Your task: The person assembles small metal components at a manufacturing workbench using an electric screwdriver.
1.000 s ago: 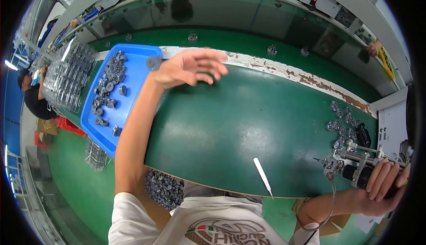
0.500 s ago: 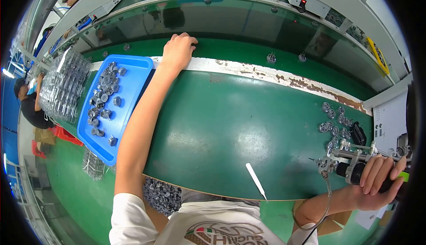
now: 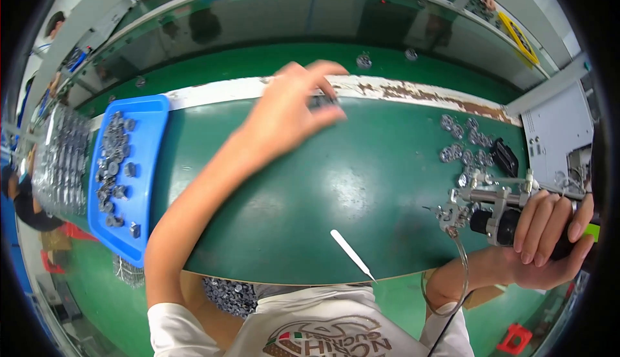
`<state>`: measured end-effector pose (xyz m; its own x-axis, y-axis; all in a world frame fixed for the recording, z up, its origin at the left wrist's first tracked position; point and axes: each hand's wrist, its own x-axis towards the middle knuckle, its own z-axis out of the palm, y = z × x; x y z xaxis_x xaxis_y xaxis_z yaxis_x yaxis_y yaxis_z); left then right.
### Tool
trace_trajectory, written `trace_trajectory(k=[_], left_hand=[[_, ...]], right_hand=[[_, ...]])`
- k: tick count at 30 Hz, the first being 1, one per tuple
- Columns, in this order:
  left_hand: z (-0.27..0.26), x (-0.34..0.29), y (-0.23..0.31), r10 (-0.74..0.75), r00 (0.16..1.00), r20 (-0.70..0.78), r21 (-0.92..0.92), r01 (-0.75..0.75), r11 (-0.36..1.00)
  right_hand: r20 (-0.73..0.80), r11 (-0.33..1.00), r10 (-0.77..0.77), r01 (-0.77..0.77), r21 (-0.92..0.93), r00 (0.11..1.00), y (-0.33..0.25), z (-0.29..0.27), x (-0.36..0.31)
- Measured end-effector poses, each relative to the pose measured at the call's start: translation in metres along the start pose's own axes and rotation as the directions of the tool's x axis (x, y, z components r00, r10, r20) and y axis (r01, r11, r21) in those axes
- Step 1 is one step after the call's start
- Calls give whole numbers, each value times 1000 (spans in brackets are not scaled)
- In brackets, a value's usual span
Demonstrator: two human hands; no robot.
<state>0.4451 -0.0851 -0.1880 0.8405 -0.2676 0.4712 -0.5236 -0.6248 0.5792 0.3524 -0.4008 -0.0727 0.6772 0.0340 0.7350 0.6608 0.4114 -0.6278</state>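
Observation:
My left hand (image 3: 284,108), smeared by motion, is over the far part of the green table, by its worn white edge strip. A small dark grey round part (image 3: 322,102) shows between its thumb and fingers. At the right, my right hand (image 3: 549,234) wraps round the black cylindrical body (image 3: 507,226) of a dispenser-like metal device with a thin needle tip and a clear hose. Several clear and grey round parts (image 3: 466,140) lie on the table beyond it, beside a black block (image 3: 504,158). A white pen-like tool (image 3: 351,253) lies near the front edge.
A blue tray (image 3: 143,182) of grey parts stands at the left, beside stacked clear plastic trays (image 3: 59,163). Beyond the white strip, a green conveyor belt carries a few round parts (image 3: 364,62). A grey machine box (image 3: 558,124) stands at the right.
My left hand has come back from the belt toward the table and rightward, now with a small grey part in its fingers. My right hand stays on the device. The view has shifted rightward.

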Motion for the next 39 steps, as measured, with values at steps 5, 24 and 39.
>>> trace_trajectory(k=[5, 24, 39], left_hand=[[53, -51, 66, 227, 959, 173, -36, -224, 974], [71, -73, 64, 383, 922, 47, -64, -380, 923], [69, -72, 61, 371, 927, 59, -82, -366, 927]], right_hand=[[-30, 1000, -16, 16, 6, 999, 15, 21, 5], [33, 999, 9, -8, -42, 999, 47, 27, -4], [58, 992, 120, -117, -53, 991, 39, 28, -1]])
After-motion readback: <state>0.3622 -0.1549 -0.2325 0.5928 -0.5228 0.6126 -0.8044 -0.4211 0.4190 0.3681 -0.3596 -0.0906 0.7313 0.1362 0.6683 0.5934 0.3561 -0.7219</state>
